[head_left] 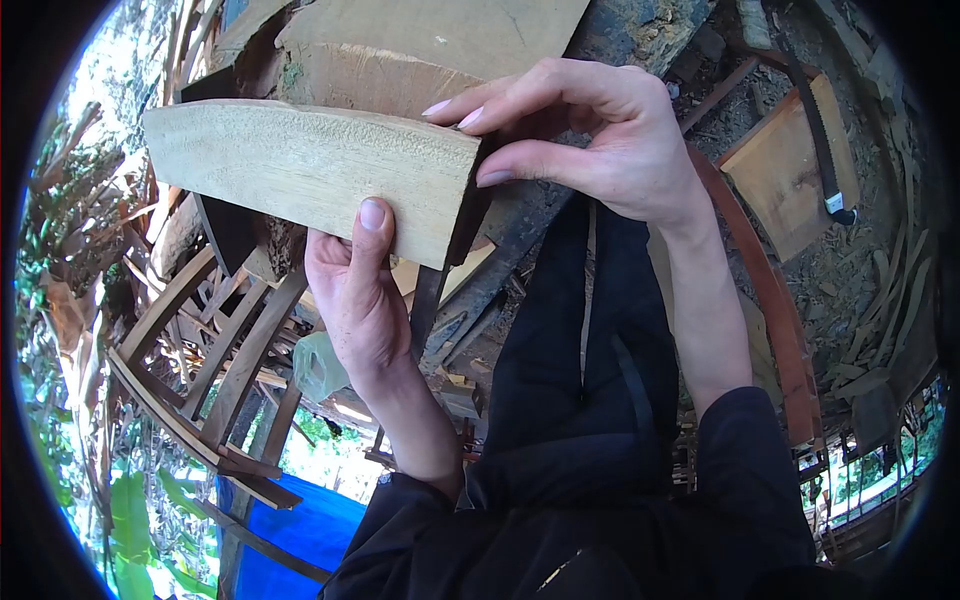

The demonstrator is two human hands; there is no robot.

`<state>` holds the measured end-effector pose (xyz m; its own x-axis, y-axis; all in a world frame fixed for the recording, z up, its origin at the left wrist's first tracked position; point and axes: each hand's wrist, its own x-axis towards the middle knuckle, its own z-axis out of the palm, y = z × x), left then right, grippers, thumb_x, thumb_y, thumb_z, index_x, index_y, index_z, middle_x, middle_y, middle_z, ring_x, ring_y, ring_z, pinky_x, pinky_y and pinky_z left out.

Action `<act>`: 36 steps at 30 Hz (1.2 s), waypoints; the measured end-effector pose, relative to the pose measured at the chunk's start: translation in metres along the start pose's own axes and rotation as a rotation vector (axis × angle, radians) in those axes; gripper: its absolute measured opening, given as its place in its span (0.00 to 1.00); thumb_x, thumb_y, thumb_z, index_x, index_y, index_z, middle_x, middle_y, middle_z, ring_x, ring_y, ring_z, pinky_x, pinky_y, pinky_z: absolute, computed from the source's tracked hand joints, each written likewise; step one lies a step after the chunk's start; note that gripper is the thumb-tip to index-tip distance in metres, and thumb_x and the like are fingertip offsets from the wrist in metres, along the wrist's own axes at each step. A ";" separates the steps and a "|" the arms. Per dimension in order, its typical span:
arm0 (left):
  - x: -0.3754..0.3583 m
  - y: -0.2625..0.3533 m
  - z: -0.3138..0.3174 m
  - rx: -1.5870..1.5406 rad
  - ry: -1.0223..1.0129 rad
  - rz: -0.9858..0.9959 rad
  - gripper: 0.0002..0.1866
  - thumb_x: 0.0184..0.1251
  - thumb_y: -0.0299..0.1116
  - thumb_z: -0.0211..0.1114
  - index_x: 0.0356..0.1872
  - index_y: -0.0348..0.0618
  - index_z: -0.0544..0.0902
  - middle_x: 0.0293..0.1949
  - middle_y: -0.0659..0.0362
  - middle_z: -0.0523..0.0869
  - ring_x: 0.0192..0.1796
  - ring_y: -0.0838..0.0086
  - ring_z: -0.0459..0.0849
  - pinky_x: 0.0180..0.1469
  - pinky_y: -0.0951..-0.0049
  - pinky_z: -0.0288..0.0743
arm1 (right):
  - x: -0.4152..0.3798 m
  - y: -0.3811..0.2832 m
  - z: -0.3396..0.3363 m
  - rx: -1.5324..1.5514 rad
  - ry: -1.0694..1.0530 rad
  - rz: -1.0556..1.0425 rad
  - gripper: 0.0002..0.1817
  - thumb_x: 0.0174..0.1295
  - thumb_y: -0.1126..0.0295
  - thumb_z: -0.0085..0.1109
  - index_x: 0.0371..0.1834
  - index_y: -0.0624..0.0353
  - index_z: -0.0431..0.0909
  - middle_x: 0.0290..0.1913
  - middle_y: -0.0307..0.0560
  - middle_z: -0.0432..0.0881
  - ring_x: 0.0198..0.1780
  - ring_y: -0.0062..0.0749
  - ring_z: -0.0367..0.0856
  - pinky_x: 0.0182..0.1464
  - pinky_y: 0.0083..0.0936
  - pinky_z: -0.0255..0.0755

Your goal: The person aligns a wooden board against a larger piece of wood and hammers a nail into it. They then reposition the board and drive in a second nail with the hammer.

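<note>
Wood plank (pixel 310 175) sits pinched in our left hand (pixel 350 290) at seven o'clock; right hand (pixel 600 130) fingertips pinch its three o'clock end; splinters could make it slip

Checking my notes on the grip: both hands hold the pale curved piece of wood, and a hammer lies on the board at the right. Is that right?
Not quite. In the head view the tool on the board is a saw, not a hammer. The rest stands: the left hand and right hand hold the pale curved piece of wood.
</note>
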<state>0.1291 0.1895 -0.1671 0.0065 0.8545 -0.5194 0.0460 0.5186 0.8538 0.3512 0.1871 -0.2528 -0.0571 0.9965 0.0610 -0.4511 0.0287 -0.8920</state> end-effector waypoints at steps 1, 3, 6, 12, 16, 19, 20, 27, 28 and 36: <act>0.000 0.001 0.000 -0.020 -0.042 0.004 0.28 0.83 0.37 0.66 0.72 0.28 0.71 0.66 0.48 0.84 0.68 0.68 0.84 0.73 0.63 0.75 | 0.000 0.000 0.000 0.000 -0.002 0.000 0.12 0.63 0.79 0.76 0.50 0.62 0.91 0.52 0.49 0.94 0.55 0.32 0.92 0.62 0.29 0.86; 0.001 0.002 -0.002 -0.019 -0.069 0.001 0.28 0.82 0.37 0.67 0.73 0.28 0.70 0.66 0.48 0.84 0.68 0.67 0.84 0.73 0.63 0.75 | 0.000 -0.001 0.001 0.000 0.006 0.011 0.12 0.63 0.79 0.76 0.49 0.62 0.91 0.52 0.49 0.94 0.55 0.32 0.92 0.61 0.29 0.86; 0.000 0.001 -0.002 -0.023 -0.067 -0.009 0.29 0.82 0.36 0.67 0.73 0.28 0.70 0.66 0.48 0.84 0.68 0.67 0.84 0.73 0.63 0.75 | 0.001 0.001 0.002 0.014 0.017 0.025 0.11 0.62 0.79 0.76 0.47 0.63 0.91 0.50 0.49 0.94 0.55 0.32 0.93 0.61 0.29 0.87; 0.003 -0.007 -0.011 -0.007 0.028 -0.013 0.30 0.81 0.36 0.68 0.74 0.29 0.69 0.66 0.48 0.84 0.67 0.67 0.84 0.74 0.63 0.74 | 0.007 0.004 -0.003 0.047 -0.012 0.030 0.08 0.61 0.80 0.77 0.42 0.66 0.91 0.47 0.50 0.94 0.54 0.33 0.93 0.62 0.30 0.86; 0.004 -0.007 -0.010 -0.012 0.013 -0.001 0.29 0.81 0.36 0.68 0.72 0.29 0.71 0.65 0.48 0.85 0.67 0.67 0.85 0.74 0.63 0.74 | 0.012 -0.001 -0.009 -0.063 -0.069 0.011 0.07 0.61 0.80 0.77 0.41 0.67 0.90 0.46 0.51 0.94 0.53 0.33 0.93 0.61 0.29 0.86; 0.003 -0.007 -0.009 -0.015 0.032 0.002 0.28 0.81 0.36 0.69 0.71 0.28 0.71 0.64 0.48 0.85 0.67 0.67 0.85 0.74 0.63 0.74 | 0.013 -0.005 -0.008 0.011 -0.055 0.104 0.07 0.61 0.80 0.77 0.41 0.67 0.90 0.46 0.51 0.95 0.53 0.32 0.93 0.61 0.29 0.86; 0.003 -0.007 -0.009 -0.016 0.032 0.003 0.28 0.81 0.36 0.69 0.71 0.28 0.71 0.64 0.48 0.85 0.67 0.67 0.85 0.74 0.63 0.74 | 0.014 -0.006 -0.008 0.010 -0.056 0.103 0.07 0.61 0.80 0.77 0.41 0.67 0.90 0.46 0.51 0.95 0.53 0.32 0.93 0.61 0.29 0.86; 0.003 -0.007 -0.006 -0.001 0.039 0.002 0.29 0.80 0.36 0.70 0.71 0.28 0.71 0.63 0.47 0.85 0.66 0.66 0.85 0.73 0.63 0.75 | 0.010 -0.005 -0.007 -0.010 -0.035 0.096 0.07 0.61 0.78 0.78 0.41 0.66 0.90 0.46 0.50 0.94 0.52 0.31 0.93 0.60 0.28 0.86; 0.003 -0.007 -0.006 0.000 0.048 0.004 0.29 0.80 0.36 0.69 0.71 0.28 0.71 0.63 0.46 0.85 0.66 0.66 0.85 0.73 0.63 0.75 | 0.010 -0.005 -0.006 -0.021 -0.022 0.076 0.08 0.61 0.78 0.78 0.41 0.66 0.90 0.45 0.50 0.94 0.51 0.29 0.93 0.58 0.26 0.86; 0.002 -0.003 -0.002 -0.021 0.008 -0.002 0.29 0.80 0.35 0.69 0.71 0.28 0.71 0.63 0.47 0.85 0.65 0.66 0.85 0.73 0.64 0.74 | 0.002 -0.036 0.024 -0.273 0.121 0.199 0.09 0.62 0.78 0.79 0.41 0.66 0.87 0.51 0.58 0.93 0.45 0.26 0.93 0.46 0.20 0.87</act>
<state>0.1270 0.1896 -0.1703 -0.0011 0.8539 -0.5205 0.0249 0.5204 0.8536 0.3455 0.1862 -0.2097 -0.0070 0.9863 -0.1651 -0.1860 -0.1635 -0.9689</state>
